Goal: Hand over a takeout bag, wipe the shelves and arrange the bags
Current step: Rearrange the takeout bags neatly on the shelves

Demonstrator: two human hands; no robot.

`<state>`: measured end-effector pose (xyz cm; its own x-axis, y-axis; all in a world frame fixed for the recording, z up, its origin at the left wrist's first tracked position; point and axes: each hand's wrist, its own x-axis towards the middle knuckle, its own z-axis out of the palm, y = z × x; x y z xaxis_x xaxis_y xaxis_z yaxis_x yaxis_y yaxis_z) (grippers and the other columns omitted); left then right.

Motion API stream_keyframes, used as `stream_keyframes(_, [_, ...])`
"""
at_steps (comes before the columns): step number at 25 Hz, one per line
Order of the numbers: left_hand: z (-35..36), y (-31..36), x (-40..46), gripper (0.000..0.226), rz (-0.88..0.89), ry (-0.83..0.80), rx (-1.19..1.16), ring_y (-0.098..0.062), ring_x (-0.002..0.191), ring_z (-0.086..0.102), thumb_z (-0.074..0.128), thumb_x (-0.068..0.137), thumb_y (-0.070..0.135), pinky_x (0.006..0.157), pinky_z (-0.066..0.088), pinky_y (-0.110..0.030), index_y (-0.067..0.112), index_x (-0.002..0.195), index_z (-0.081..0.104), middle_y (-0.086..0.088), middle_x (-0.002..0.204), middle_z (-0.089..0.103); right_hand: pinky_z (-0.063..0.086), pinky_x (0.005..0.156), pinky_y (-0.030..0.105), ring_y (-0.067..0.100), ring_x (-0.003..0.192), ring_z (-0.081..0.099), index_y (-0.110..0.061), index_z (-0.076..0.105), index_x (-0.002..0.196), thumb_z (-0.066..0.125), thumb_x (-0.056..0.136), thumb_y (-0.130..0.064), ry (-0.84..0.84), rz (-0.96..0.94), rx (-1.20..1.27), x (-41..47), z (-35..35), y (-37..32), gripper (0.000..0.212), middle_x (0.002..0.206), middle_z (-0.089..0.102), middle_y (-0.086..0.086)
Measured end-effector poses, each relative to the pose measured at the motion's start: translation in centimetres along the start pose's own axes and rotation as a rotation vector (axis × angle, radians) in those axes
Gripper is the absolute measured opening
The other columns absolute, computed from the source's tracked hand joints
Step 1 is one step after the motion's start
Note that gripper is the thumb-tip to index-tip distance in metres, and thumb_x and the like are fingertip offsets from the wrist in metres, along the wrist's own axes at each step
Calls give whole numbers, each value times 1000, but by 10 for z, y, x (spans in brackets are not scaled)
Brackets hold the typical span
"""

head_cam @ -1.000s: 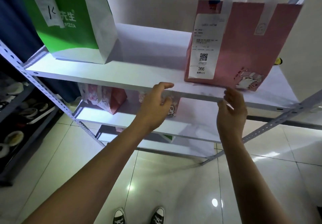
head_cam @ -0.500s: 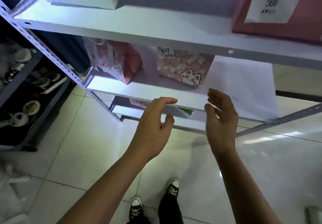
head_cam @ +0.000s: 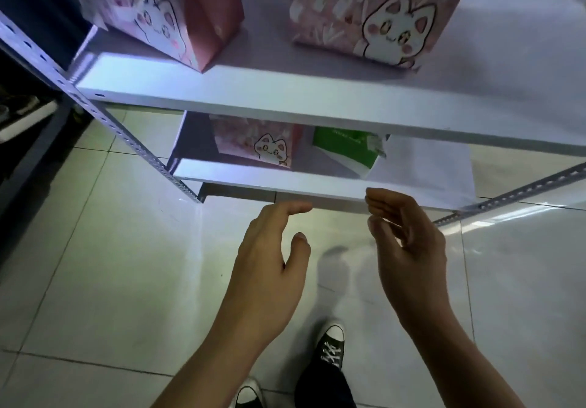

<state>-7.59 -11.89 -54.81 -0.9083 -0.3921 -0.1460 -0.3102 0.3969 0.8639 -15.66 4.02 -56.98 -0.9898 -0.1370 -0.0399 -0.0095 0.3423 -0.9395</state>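
White shelves (head_cam: pixel 285 103), cat-print pink bags (head_cam: pixel 374 11), unreadable green bag (head_cam: pixel 345 150).

White shelving unit with perforated metal uprights (head_cam: pixel 139 141), standing on a pale tiled floor (head_cam: pixel 104 258). Upper visible shelf (head_cam: pixel 285 97): two pink paper bags printed with a white cartoon cat stand upright on it, the left pink bag (head_cam: pixel 177 14) near the left end, the right pink bag (head_cam: pixel 377 11) well apart toward the middle. Lower shelf (head_cam: pixel 269 182): a smaller pink cat bag (head_cam: pixel 263 146) stands left of a green and white bag (head_cam: pixel 348 150), which is tilted; the two sit near each other, partly hidden by the shelf above.
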Motion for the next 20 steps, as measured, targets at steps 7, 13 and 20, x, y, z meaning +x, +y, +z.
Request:
stream_keyframes(7, [55, -107, 47, 34, 78, 69, -23, 17, 118, 43, 45, 93, 34, 91, 45, -24, 53, 120, 50, 40, 125, 49, 54, 94, 22, 4, 107, 67, -23, 71, 118, 58, 95, -1, -5, -85, -46, 34, 70, 119, 34, 115, 72, -14])
stream_keyframes(13, [114, -174, 100, 35, 150, 60, -39, 13, 119, 45, 51, 95, 24, 95, 48, -30, 49, 119, 54, 36, 124, 52, 52, 97, 25, 1, 107, 66, -28, 71, 113, 59, 93, 0, 58, -104, -52, 75, 93, 205, 37, 111, 72, -21])
stream_keyframes(20, [168, -216, 155, 37, 315, 48, -48, 15, 118, 44, 49, 93, 26, 79, 45, -17, 51, 120, 52, 38, 124, 51, 48, 86, 7, -1, 107, 64, -36, 71, 110, 59, 97, -6, 144, -130, -15, 123, 83, 261, 35, 110, 71, -24])
